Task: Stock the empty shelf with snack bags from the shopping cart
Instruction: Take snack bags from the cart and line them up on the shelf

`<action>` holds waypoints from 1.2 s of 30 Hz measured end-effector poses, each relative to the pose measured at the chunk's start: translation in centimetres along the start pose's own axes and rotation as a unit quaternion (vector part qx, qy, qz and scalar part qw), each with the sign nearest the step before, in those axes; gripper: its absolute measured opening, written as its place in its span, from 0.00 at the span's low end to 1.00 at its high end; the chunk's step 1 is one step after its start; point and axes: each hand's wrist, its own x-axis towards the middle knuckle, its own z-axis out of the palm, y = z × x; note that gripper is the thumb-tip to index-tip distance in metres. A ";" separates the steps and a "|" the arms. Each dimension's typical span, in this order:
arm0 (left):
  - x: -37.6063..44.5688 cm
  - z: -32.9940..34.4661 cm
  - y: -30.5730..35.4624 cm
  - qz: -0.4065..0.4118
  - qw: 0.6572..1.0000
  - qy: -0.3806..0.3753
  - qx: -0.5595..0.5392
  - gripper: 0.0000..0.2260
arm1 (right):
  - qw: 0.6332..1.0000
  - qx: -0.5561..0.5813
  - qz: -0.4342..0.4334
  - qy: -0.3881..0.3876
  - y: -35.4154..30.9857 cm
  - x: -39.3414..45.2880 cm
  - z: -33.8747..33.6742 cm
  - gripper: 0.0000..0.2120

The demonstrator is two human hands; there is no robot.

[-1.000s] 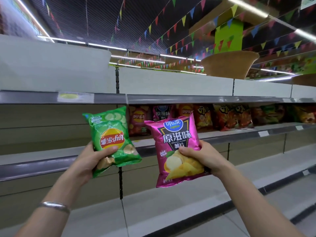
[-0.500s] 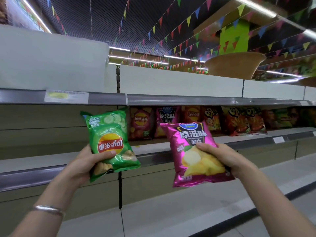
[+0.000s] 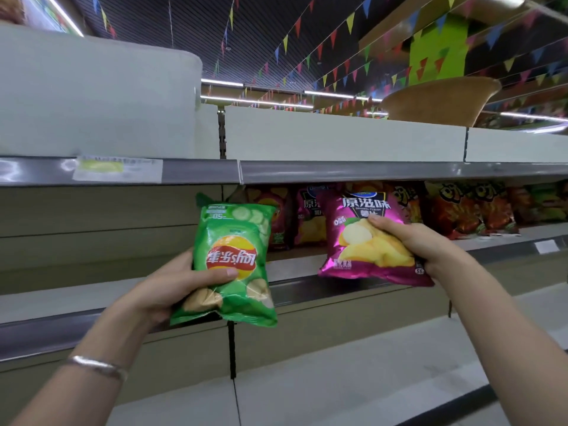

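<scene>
My left hand grips a green chip bag by its lower left part, thumb across the front, in front of the middle shelf. My right hand holds a magenta chip bag from its right side, tilted back, its top reaching under the upper shelf's rail and its bottom edge over the middle shelf's front edge. Behind it stands a row of snack bags on that middle shelf. The shopping cart is out of view.
The left section of the middle shelf holds nothing. A lower shelf runs beneath my arms. A black upright post divides the shelf sections. A price label sits on the upper rail at the left.
My right hand has pushed the magenta bag up and forward toward the stocked row on the middle shelf. The green bag has shifted slightly right with my left hand.
</scene>
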 end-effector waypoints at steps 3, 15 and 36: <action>2.1 0.8 0.8 -0.016 1.000 0.003 0.015 0.21 | 1.000 -0.013 -0.001 0.012 -1.2 2.6 0.8 0.54; 7.0 3.2 0.1 -0.029 0.999 0.039 0.023 0.43 | 1.000 -0.020 0.023 0.008 0.6 11.5 3.1 0.27; 2.8 1.9 0.5 -0.044 0.986 0.159 0.032 0.49 | 0.983 0.118 -0.055 -0.128 3.8 18.5 3.7 0.59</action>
